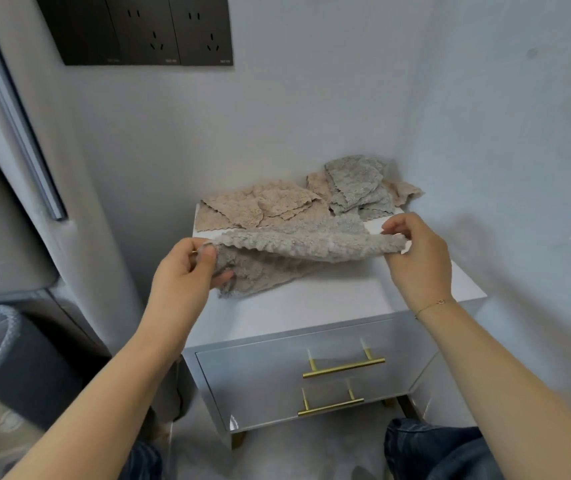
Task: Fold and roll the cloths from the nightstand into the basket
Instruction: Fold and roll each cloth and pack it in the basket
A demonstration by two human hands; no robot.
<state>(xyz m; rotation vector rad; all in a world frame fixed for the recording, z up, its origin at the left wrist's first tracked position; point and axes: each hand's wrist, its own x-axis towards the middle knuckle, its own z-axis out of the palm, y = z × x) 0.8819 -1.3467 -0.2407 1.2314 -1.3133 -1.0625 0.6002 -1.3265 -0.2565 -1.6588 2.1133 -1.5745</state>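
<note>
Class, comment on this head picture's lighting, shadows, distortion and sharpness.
Head view: soft, even light; faint shadow under the grey cloth on the nightstand; wide-angle bending curves the wall edges; forearms near the bottom look stretched; slight softness overall, with the cloth held by left hand and right hand.

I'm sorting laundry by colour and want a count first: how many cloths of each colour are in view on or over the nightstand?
Grey cloths: 2, one held by both hands, one in the back pile
Beige cloths: at least 2, one at left, one under the grey at the back; overlaps hide any more
Total: at least 4
</note>
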